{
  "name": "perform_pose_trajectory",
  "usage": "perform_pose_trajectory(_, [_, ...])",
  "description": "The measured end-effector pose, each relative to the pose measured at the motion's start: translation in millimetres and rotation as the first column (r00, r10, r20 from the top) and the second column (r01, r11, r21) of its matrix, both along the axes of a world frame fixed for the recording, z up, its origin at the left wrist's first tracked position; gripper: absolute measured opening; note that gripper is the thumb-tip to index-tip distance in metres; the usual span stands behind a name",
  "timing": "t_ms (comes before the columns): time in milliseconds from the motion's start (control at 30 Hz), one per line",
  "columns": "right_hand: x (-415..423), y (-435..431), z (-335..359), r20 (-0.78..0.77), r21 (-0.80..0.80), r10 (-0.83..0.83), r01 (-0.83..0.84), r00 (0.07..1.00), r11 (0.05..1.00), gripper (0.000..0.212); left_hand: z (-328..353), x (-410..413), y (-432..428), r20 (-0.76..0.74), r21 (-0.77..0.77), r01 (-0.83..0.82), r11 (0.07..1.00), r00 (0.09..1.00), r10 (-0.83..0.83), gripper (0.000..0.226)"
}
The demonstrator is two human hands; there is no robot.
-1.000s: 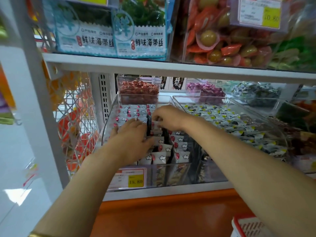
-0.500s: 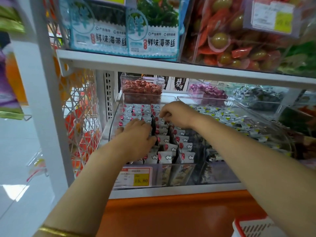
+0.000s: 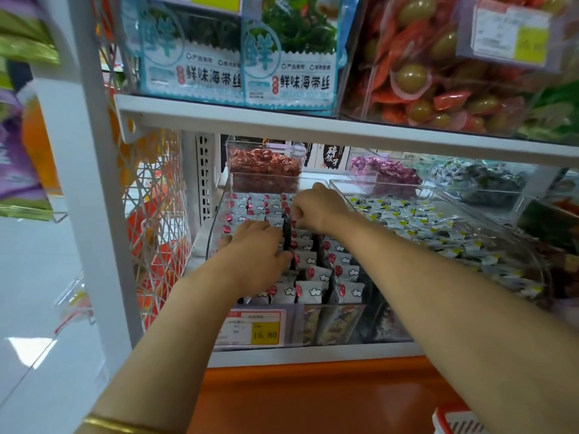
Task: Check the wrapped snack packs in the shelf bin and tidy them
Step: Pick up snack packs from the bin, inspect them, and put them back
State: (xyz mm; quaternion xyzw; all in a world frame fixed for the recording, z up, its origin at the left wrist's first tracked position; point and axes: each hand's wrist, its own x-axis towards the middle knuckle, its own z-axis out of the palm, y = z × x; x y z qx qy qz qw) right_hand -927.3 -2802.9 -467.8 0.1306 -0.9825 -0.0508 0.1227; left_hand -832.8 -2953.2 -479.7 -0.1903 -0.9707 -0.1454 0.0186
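pinching dark pack with right hand, just beside left hand; pressing left over snack packs, grip there unclear; risk of toppling rows beneath by hasty tugging

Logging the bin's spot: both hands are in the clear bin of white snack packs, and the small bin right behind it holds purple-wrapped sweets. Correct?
No. Head view: the small bin right behind it holds red-wrapped sweets; purple-wrapped ones sit further right. The left hand and right hand are in the clear bin of white snack packs.
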Motion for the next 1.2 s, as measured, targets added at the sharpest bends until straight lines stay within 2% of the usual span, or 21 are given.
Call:
perform_pose_trajectory(100, [11,5,13,0.017,-0.242,0.019,-0.014,1.000,0.970,0.011,1,-2,-1,0.004,0.015,-0.014,1.000,1.000,0.013,0.042])
perform_pose_trajectory(167, [26,11,20,-0.065,-0.393,0.016,-0.040,0.998,0.919,0.010,2,-2,-2,-0.003,0.052,-0.031,0.998,1.000,0.031,0.040])
perform_pose_trajectory(233, [46,17,22,-0.192,-0.514,-0.064,-0.045,0.979,0.857,0.010,4,-2,-2,-0.025,0.119,-0.070,0.990,0.997,0.073,0.039])
perform_pose_trajectory(333, [82,27,18,-0.364,-0.721,-0.161,-0.168,0.917,0.672,0.009,5,0,0,-0.095,0.225,-0.147,0.963,0.981,0.172,0.040])
perform_pose_trajectory(400, [105,34,15,-0.415,-0.797,-0.228,-0.232,0.881,0.558,0.011,5,3,2,-0.134,0.335,-0.155,0.929,0.968,0.210,0.042])
perform_pose_trajectory(467, [126,43,11,-0.375,-0.867,-0.279,-0.228,0.884,0.442,0.012,6,8,6,-0.132,0.460,-0.106,0.882,0.974,0.186,0.041])
perform_pose_trajectory(567, [146,54,1,-0.249,-0.951,-0.282,-0.179,0.927,0.252,0.008,7,19,13,-0.010,0.634,-0.062,0.771,0.996,0.088,0.039])
perform_pose_trajectory(667, [155,57,-8,-0.137,-0.991,-0.209,-0.132,0.968,0.036,0.007,6,26,20,0.090,0.702,-0.065,0.709,0.996,0.002,0.034])
perform_pose_trajectory(733, [155,57,-12,-0.101,-0.986,-0.128,-0.117,0.987,-0.118,0.010,7,30,23,0.119,0.736,-0.063,0.674,0.992,-0.036,0.021])
perform_pose_trajectory(800, [156,58,-14,-0.088,-0.962,-0.063,-0.102,0.994,-0.255,0.012,7,30,25,0.148,0.780,-0.082,0.621,0.987,-0.056,0.018])
perform_pose_trajectory(933, [159,64,-12,-0.078,-0.869,0.104,-0.016,0.991,-0.495,0.012,4,28,27,0.234,0.878,-0.168,0.449,0.968,-0.095,0.018])
perform_pose_trajectory(1000, [160,67,-12,-0.053,-0.840,0.161,0.043,0.985,-0.541,0.011,4,29,28,0.295,0.920,-0.238,0.312,0.943,-0.151,0.018])
perform_pose_trajectory(1100, [160,68,-13,-0.012,-0.822,0.194,0.100,0.981,-0.560,0.013,5,30,29,0.355,0.935,-0.337,0.114,0.898,-0.260,0.020])
perform_pose_trajectory(1200, [160,68,-12,-0.003,-0.750,0.195,0.127,0.981,-0.650,0.015,5,29,30,0.352,0.923,-0.384,-0.031,0.872,-0.340,0.014])
